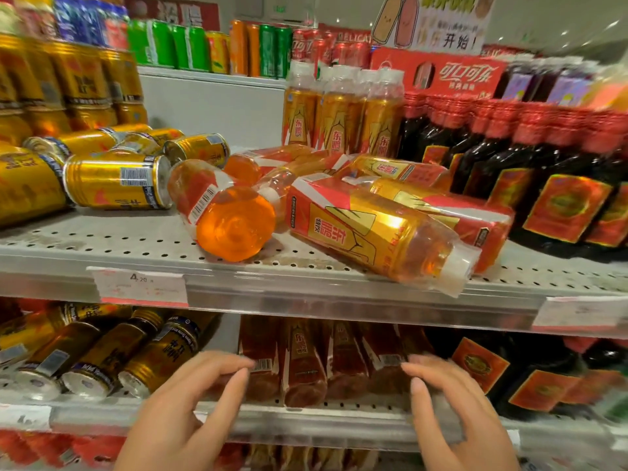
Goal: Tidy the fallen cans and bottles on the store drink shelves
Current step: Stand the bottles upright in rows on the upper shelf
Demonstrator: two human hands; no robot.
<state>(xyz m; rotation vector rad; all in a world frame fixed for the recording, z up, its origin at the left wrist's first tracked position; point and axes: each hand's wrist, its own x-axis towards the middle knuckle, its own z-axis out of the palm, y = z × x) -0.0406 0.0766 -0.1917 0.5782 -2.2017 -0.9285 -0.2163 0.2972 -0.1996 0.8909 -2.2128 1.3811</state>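
Several orange drink bottles with red and gold labels lie toppled on the middle shelf (102,246). One bottle (224,212) points its base at me; another (380,232) has its white cap over the shelf edge. Gold cans (119,181) lie on their sides to the left. Upright bottles of the same drink (339,113) stand behind. My left hand (190,413) and right hand (455,413) are low in front of the lower shelf, fingers relaxed and slightly curved, holding nothing. They sit before the upright bottles (306,362) there.
Dark bottles with red caps (543,171) fill the right side of both shelves. Stacked gold cans (68,86) stand at left, and gold cans (102,362) lean on the lower shelf. Green, orange and red cans (255,49) line the top shelf. A price tag (141,287) hangs on the shelf rail.
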